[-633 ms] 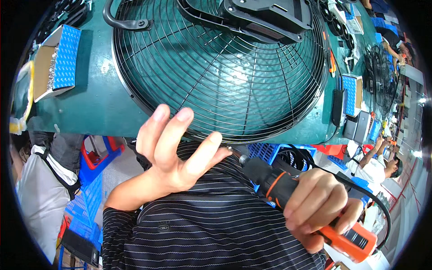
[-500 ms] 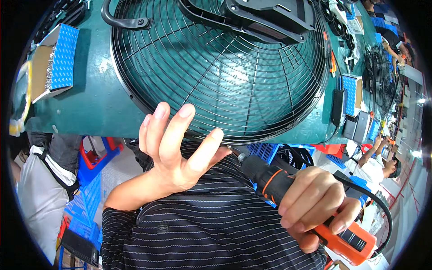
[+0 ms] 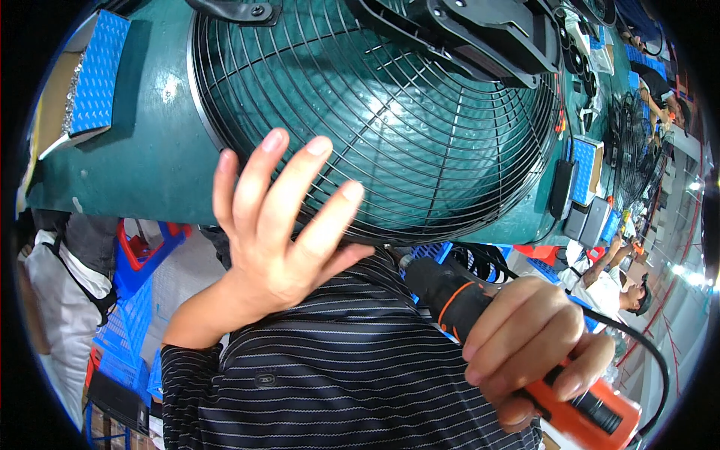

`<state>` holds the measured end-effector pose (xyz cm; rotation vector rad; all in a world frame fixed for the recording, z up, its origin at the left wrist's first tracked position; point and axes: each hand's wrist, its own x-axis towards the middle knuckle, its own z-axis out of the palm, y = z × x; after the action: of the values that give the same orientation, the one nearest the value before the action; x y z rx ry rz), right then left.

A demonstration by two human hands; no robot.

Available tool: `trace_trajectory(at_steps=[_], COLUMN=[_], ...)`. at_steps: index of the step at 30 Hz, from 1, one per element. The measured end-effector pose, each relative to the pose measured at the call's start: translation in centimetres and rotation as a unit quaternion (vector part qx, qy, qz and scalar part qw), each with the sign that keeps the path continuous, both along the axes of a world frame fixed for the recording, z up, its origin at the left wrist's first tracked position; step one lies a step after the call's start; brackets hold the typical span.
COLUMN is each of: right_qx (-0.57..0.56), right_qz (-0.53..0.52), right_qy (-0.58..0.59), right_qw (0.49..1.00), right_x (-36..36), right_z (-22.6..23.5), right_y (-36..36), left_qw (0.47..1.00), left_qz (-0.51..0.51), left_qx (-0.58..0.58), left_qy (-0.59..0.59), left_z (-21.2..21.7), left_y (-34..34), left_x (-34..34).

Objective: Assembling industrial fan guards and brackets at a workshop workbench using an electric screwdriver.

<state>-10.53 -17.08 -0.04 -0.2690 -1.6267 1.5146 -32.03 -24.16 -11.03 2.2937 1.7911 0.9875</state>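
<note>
A round black wire fan grille point(image 3: 442, 180) lies on the green table point(image 3: 154, 146), its near rim at the table's front edge. On its far part sits a black bracket-like housing point(image 3: 499, 37). My left hand point(image 3: 274, 240) is at the near left rim, fingers spread and stretched over the wires; whether they touch is hard to tell. In my right hand point(image 3: 529, 337) is an orange and black corded electric screwdriver point(image 3: 448, 300). Its bit points up and left, close to my left thumb at the near rim; the very tip is too small to make out.
A blue-patterned box of small metal parts point(image 3: 97, 75) stands on the table at left; another blue box point(image 3: 586, 169) is at right. Blue crates point(image 3: 127, 315) and a person in white point(image 3: 56, 315) are below left. More people work at far right.
My left fingers have stretched farther out over the grille and spread wider. The grille and housing appear slightly shifted in view. My right hand still grips the screwdriver in nearly the same place.
</note>
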Motion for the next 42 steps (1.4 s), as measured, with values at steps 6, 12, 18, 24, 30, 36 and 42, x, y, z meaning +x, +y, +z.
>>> trace_trajectory(at_steps=[6, 12, 18, 24, 30, 36, 42], right_qx=[0.051, 0.033, 0.062, -0.008, 0.031, 0.01, 0.017], right_qz=[-0.013, -0.018, 0.012, 0.057, 0.092, 0.031, 0.072], right_qy=[0.025, -0.031, -0.037, -0.119, -0.124, -0.063, -0.037], right_qw=[0.998, 0.999, 0.997, 0.991, 0.987, 0.997, 0.997], right_x=[-1.6, -1.8, -2.6, -4.1, -4.9, -2.3, -2.7], right_z=[-0.4, 0.3, 0.5, 0.8, 0.8, 0.5, 0.2], right_y=[-0.7, -0.5, 0.1, 3.2, 2.6, 0.5, 0.6], left_qw=[0.999, 0.998, 0.998, 0.996, 0.995, 0.993, 0.995], left_qz=[-0.036, -0.046, -0.055, -0.02, -0.022, -0.036, -0.037], left_qx=[-0.014, -0.01, 0.014, 0.036, 0.021, 0.026, 0.022], left_qy=[-0.011, -0.032, -0.04, -0.076, -0.093, -0.109, -0.094], left_z=[0.7, 0.7, 0.1, -0.2, 0.1, -0.3, -0.2], left_y=[0.4, 0.6, 0.9, 0.9, 0.9, 1.1, 0.7], left_x=[-1.5, -1.4, -1.3, -0.7, -0.9, -0.7, -0.6])
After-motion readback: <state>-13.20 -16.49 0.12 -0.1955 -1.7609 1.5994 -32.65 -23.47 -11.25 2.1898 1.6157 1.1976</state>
